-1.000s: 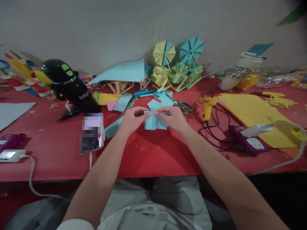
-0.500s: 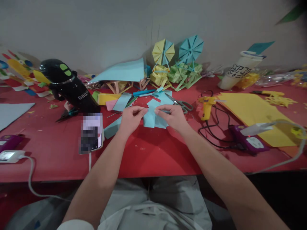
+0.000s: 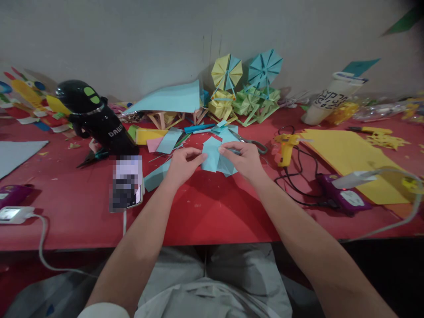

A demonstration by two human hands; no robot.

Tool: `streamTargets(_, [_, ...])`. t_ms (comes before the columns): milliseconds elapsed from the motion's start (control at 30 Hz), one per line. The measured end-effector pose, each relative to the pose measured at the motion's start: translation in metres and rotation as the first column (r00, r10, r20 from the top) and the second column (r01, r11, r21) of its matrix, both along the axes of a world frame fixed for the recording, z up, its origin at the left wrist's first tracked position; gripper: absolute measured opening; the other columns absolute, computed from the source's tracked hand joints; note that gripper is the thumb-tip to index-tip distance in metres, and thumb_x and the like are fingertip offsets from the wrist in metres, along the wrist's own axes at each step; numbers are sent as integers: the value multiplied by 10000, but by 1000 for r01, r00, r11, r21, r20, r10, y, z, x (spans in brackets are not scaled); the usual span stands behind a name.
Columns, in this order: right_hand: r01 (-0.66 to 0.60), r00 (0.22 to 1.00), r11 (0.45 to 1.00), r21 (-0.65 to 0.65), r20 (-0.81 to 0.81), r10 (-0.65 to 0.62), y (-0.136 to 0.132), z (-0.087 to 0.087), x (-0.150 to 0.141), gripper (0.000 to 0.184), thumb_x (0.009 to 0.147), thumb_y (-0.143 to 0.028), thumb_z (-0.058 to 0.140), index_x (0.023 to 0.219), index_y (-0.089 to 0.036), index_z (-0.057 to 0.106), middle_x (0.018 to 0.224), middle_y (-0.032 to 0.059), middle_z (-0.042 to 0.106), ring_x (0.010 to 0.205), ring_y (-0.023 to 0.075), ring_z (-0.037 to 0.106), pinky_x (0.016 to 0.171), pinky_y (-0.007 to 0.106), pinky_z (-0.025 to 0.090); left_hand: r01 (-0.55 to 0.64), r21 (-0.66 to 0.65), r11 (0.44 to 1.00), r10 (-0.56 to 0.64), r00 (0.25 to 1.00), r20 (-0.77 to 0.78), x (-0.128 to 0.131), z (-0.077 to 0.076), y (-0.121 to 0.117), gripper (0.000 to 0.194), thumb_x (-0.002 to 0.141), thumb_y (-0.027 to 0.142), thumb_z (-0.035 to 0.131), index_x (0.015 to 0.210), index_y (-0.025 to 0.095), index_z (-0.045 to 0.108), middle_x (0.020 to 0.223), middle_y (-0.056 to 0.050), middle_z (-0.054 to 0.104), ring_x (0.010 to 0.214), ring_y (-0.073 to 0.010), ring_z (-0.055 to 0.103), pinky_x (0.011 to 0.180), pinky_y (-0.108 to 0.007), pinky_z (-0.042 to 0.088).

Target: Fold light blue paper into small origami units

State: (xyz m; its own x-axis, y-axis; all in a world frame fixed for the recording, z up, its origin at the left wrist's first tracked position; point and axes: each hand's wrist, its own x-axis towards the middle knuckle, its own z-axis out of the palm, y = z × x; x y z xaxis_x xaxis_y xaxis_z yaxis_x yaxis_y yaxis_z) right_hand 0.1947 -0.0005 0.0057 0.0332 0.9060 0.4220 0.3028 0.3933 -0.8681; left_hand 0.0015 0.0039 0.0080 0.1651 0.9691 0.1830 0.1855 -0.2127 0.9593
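Observation:
Both hands pinch a small piece of light blue paper (image 3: pixel 210 155) just above the red table (image 3: pixel 202 212). My left hand (image 3: pixel 184 164) has thumb and finger closed on its left edge. On the opposite edge, my right hand (image 3: pixel 243 158) grips it between thumb and fingers. Another blue paper piece (image 3: pixel 227 168) lies under and beside it, partly covered by the right hand. Scissors (image 3: pixel 255 143) lie behind the right hand, their handles showing. A blue strip of paper (image 3: pixel 157 175) rests left of my left hand.
A phone (image 3: pixel 127 183) and a black bottle (image 3: pixel 106 123) stand at the left. On the right are a yellow glue gun (image 3: pixel 285 149), a purple power strip (image 3: pixel 344 194), its cables, and yellow paper (image 3: pixel 357 163). Folded paper models (image 3: pixel 255 104) line the wall, near a white cup (image 3: pixel 331 97).
The blue paper piece has shifted slightly right and tilted. My right hand has moved a little to the right with it; both hands still pinch its edges.

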Motion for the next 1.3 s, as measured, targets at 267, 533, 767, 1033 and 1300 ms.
streamTargets(267, [8, 1000, 1000, 1, -18, -7, 1, 0, 1, 178, 750, -365, 715, 783, -199, 769, 798, 27, 760, 792, 201, 698, 744, 327, 540, -37, 67, 997, 43, 995, -93, 0, -2, 2, 169, 745, 326, 673, 705, 169, 625, 691, -22, 648, 637, -135, 564, 637, -283, 464])
streamTargets(533, [25, 1000, 1000, -11, -15, -26, 1, 1, 5, 181, 749, -354, 713, 792, -186, 764, 803, 34, 759, 776, 189, 691, 728, 318, 536, 13, 83, 996, 4, 980, -199, 1, -5, 1, 139, 753, 280, 644, 693, 179, 571, 651, 4, 596, 605, -125, 526, 610, -281, 440])
streamTargets(767, [20, 1000, 999, -30, -1, -20, 2, 0, 5, 184, 734, -362, 718, 775, -190, 766, 777, 32, 754, 742, 181, 679, 700, 312, 531, 70, 20, 997, -66, 982, -180, 0, -5, 1, 177, 753, 312, 653, 691, 183, 550, 643, 6, 582, 614, -139, 544, 620, -287, 436])
streamTargets(1033, [-147, 980, 981, -123, 114, 161, -1, 5, 8, 197, 734, -383, 732, 741, -189, 763, 760, 40, 741, 737, 178, 653, 700, 310, 510, 160, 14, 987, -155, 974, -162, -2, 3, -6, 291, 771, 429, 670, 658, 172, 594, 632, 14, 547, 615, -123, 486, 607, -264, 393])
streamTargets(1300, [-156, 974, 937, -314, -208, 92, -2, 2, -3, 538, 635, -392, 833, 1094, -177, 654, 785, 12, 673, 660, 145, 621, 585, 285, 533, -56, 62, 996, 57, 998, -12, 3, -9, 3, 219, 757, 387, 674, 751, 178, 609, 697, 0, 609, 661, -134, 550, 638, -271, 460])
